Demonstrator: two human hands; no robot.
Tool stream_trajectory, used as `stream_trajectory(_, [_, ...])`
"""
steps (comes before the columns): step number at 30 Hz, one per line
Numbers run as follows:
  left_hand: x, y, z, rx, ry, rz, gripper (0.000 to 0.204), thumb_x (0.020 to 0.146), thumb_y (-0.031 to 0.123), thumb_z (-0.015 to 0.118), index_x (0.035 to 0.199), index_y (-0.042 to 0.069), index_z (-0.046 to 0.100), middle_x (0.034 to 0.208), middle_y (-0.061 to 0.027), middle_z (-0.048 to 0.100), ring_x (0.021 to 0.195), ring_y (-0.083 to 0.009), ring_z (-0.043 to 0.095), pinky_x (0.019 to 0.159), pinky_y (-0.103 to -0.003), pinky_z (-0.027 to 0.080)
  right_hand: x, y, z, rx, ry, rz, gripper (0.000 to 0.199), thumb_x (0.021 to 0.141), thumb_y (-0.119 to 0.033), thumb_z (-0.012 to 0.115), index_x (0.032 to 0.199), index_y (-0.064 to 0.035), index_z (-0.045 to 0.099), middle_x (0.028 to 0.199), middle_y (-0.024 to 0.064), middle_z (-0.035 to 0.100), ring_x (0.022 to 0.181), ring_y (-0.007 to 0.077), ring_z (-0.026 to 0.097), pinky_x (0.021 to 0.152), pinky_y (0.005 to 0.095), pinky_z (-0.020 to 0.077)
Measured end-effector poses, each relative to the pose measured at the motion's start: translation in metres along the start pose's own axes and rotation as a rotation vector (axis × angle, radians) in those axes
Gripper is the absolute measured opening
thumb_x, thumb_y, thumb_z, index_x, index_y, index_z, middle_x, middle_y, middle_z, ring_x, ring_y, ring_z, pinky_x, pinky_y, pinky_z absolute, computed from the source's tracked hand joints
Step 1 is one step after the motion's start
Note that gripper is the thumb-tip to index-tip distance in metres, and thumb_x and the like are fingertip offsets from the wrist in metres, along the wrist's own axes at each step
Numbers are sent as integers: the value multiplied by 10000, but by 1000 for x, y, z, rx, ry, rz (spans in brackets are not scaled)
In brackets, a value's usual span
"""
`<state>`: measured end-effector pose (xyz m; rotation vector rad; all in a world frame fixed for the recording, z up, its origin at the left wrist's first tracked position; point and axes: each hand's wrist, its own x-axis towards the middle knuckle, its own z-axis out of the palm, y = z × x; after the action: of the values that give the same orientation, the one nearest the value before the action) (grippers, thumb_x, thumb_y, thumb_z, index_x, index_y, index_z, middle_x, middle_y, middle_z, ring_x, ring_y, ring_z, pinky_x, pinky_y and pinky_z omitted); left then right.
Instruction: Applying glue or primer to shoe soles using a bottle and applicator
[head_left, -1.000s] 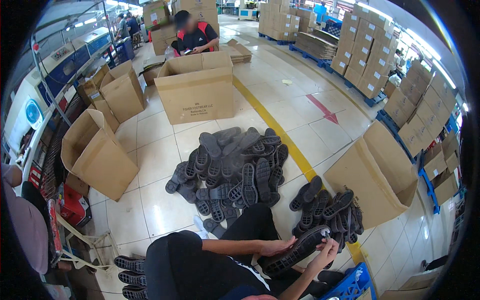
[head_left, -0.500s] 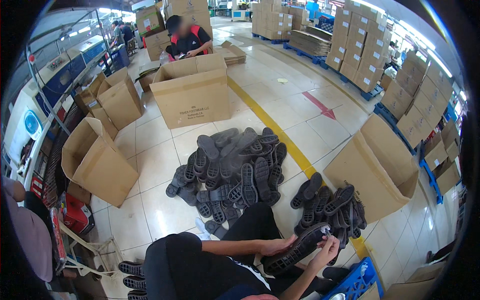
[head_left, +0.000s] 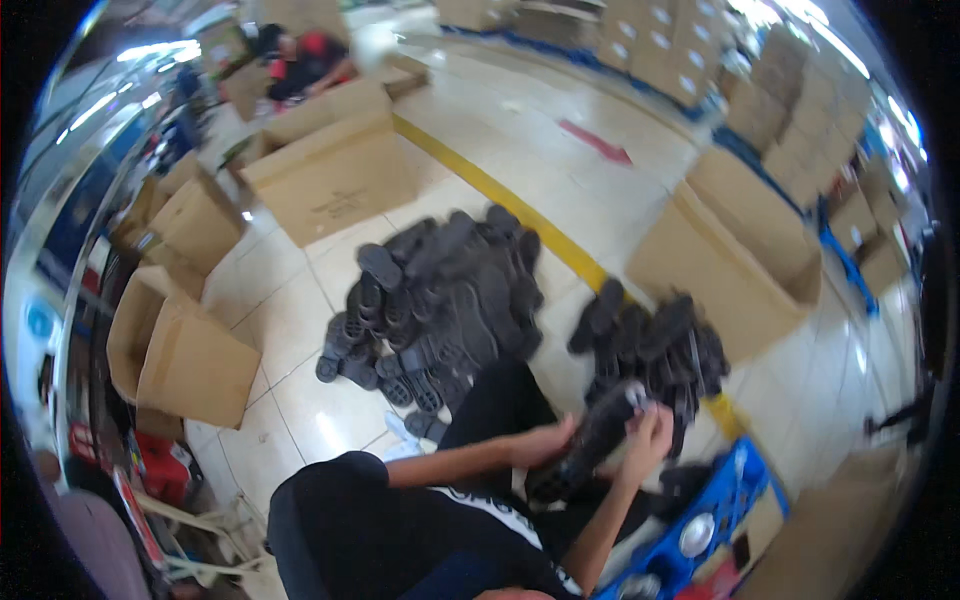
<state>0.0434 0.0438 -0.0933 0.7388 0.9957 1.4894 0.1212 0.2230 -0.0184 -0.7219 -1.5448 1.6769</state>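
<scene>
Person sits low on tiled floor (head_left: 300, 400), both hands working one black shoe sole (head_left: 590, 445) held over the lap, tilted w/ upper end toward the right. Left hand (head_left: 545, 445) grips the sole's lower-middle part, fingers wrapped on it; right hand (head_left: 650, 440) holds the upper end, fingers closed round it too, though picture is blurred so exact finger placement can't be told. Just beyond the hands, a small pile of black soles (head_left: 650, 340) on the floor, touching a yellow floor line (head_left: 500, 200). Left of that, a bigger heap of black soles (head_left: 440, 290), tread side up on many. Open cardboard box (head_left: 740, 250) near the small pile, to its right. Another big cardboard box (head_left: 330, 170) behind the bigger heap; two more open boxes (head_left: 190, 340) at left. Blue plastic crate (head_left: 720, 520) just beside the person's right arm, lower right. Another person in red and black (head_left: 300, 60) far back, behind the boxes. Stacked cartons (head_left: 780, 80) along the far right.
</scene>
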Motion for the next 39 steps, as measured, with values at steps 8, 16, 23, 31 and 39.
stream_trajectory(8, [-13, 69, 4, -458, 60, -67, 592, 983, 485, 319, 1457, 130, 322, 1412, -184, 435, 1259, -407, 444, 1047, -537, 355, 8, -49, 61, -408, -206, -152, 103, 936, -101, 599, 929, 1, 591, 740, 77, 560, 640, 114, 538, 593, 287, 451])
stream_trajectory(16, [-11, 21, -37, -1339, 67, 55, 577, 953, 399, 430, 1434, 81, 397, 1440, -169, 423, 1342, -365, 353, 1013, -497, 381, -12, -44, 51, -635, -525, -369, 112, 910, -81, 583, 999, -22, 545, 910, 168, 580, 764, 395, 592, 658, 419, 480])
stream_trajectory(23, [-17, 39, -37, -1329, 232, 126, 595, 983, 434, 357, 1434, 47, 373, 1422, -145, 450, 1349, -337, 351, 1024, -496, 376, -43, -46, 43, -706, -744, -459, 115, 868, -92, 604, 926, -26, 530, 856, 143, 545, 808, 360, 590, 706, 441, 484])
stream_trajectory(31, [-12, 100, -18, -664, 217, 213, 840, 914, 717, 113, 1500, 131, 249, 1413, -174, 450, 1220, -412, 507, 1052, -525, 371, -70, -55, 38, -512, -904, -175, 121, 861, -66, 606, 939, -14, 531, 864, 167, 573, 777, 353, 602, 679, 398, 489])
stream_trajectory(39, [-15, 96, -13, -557, 202, 136, 901, 887, 753, 107, 1517, 116, 201, 1425, -182, 444, 1218, -439, 510, 1054, -529, 382, -4, -93, 54, -420, -465, -250, 132, 874, -32, 641, 1002, -5, 620, 988, 128, 658, 859, 249, 674, 746, 322, 524])
